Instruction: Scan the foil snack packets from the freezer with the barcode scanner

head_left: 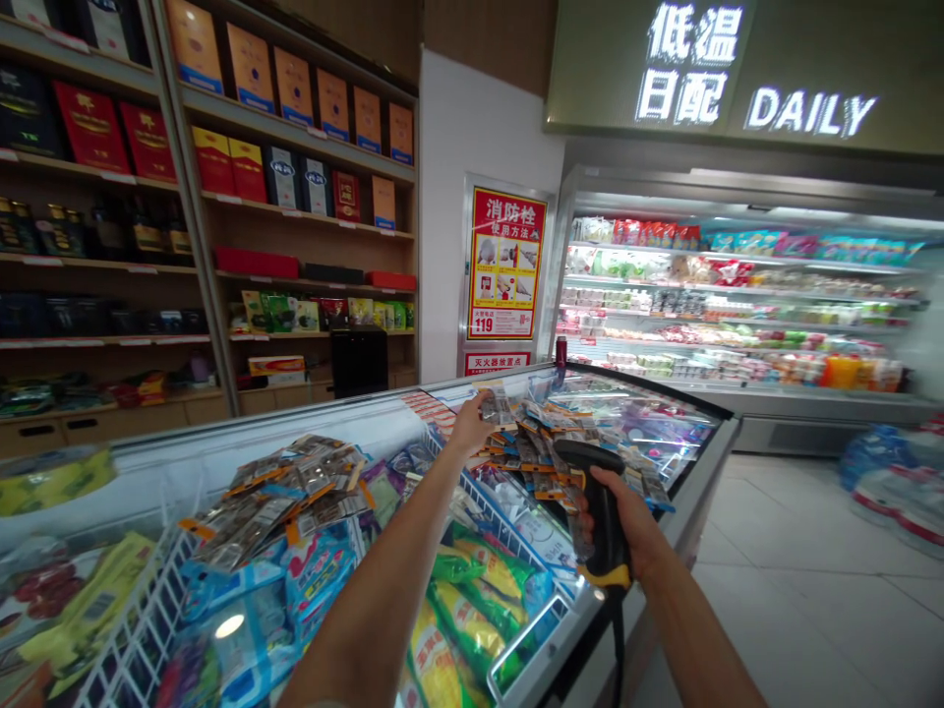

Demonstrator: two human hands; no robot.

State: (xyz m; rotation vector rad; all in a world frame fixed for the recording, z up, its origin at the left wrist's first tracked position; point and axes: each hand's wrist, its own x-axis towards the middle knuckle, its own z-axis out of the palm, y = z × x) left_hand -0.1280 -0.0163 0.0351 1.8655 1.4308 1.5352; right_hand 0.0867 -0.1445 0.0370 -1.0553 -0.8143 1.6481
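Observation:
My right hand (626,516) is wrapped round the grip of a black and yellow barcode scanner (606,531), its cable hanging down from the handle. Its head points left, over a pile of small snack packets (542,447) on the freezer's glass top. Stretched forward, my left hand (472,425) pinches a small clear-fronted packet (498,405) at the far side of this pile. The fingertips are partly hidden by distance and blur. Another heap of similar packets (295,492) with orange and blue edges lies to the left, over the frozen goods.
Beneath my arms is a chest freezer (708,492) with white wire dividers (140,619) and bagged frozen food (457,610). A dark red can (561,351) stands at its far corner. Shelves of boxes (295,147) line the left; a refrigerated display (737,295) and water bottles (877,467) are right.

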